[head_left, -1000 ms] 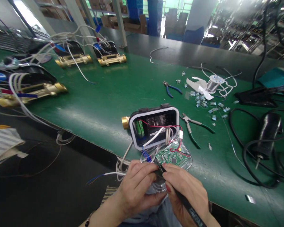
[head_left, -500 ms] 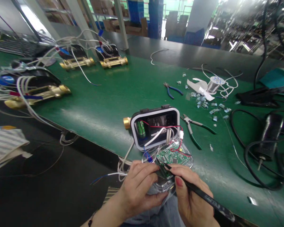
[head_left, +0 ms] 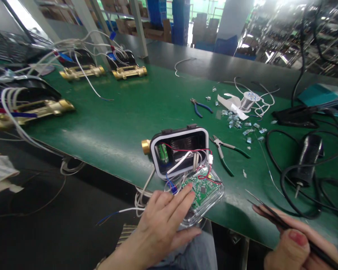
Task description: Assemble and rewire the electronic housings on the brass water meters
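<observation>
**Your left hand** (head_left: 160, 225) lies open, its fingertips resting on the green circuit board (head_left: 204, 191) in its clear plastic cover (head_left: 198, 219), with the board wired to the open meter housing (head_left: 180, 144) just beyond the fingers. Your right hand (head_left: 295, 249) pinches black tweezers (head_left: 281, 220) well to the side of the left, tips free above the green bench mat (head_left: 115, 120). Light, flat fingers steady the board without bearing on its components.

The left hand (head_left: 163, 221) rests palm down with its fingers slightly spread, above the front edge of the table (head_left: 112, 127). The right hand (head_left: 295, 243) is well apart at the lower right, its fingers curled into a pinch.
</observation>
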A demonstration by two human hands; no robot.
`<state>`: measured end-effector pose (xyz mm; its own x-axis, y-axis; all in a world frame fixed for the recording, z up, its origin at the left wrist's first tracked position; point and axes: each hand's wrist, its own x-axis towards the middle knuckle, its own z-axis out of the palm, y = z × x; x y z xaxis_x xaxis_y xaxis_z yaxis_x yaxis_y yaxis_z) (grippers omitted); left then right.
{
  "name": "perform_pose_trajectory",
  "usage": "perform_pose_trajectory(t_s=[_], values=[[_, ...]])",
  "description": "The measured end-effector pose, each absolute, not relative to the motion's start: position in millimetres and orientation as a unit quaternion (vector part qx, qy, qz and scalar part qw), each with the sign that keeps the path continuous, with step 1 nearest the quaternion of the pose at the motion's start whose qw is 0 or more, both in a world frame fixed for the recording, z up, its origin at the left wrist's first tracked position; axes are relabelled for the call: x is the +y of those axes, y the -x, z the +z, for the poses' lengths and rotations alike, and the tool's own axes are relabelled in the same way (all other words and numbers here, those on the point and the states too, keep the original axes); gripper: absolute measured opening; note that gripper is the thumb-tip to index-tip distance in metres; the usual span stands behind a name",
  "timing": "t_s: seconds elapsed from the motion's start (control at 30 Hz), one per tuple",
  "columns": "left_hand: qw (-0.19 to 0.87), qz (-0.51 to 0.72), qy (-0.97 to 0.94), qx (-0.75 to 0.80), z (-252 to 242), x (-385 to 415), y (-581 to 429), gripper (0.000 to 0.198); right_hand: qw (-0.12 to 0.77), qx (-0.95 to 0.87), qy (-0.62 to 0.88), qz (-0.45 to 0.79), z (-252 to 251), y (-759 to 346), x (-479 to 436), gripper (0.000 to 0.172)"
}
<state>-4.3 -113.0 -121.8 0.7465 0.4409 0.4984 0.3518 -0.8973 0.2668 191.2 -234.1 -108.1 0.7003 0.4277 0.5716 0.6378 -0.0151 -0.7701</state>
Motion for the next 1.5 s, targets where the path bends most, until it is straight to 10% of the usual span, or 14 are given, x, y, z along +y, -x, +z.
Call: perform_pose_trajectory(t_s=[0.73,1.0,1.5], values=[[0.022,0.227,-0.955,0.189,-105.8,-108.9,-0.1,0.046,0.409,-0.483,0.739,-0.229,-113.7,-217.1,-241.3,0.018],[0.049,0.326,-0.918,0.220,-121.5,-115.7,8.7,0.031,0.161,-0.623,0.755,-0.127,-127.2,-265.5,-251.9,0.042],[0.061,0.355,-0.921,0.150,-140.1,-115.5,17.4,0.014,0.209,-0.774,0.589,-0.102,-113.8,-170.0,-200.7,0.037]])
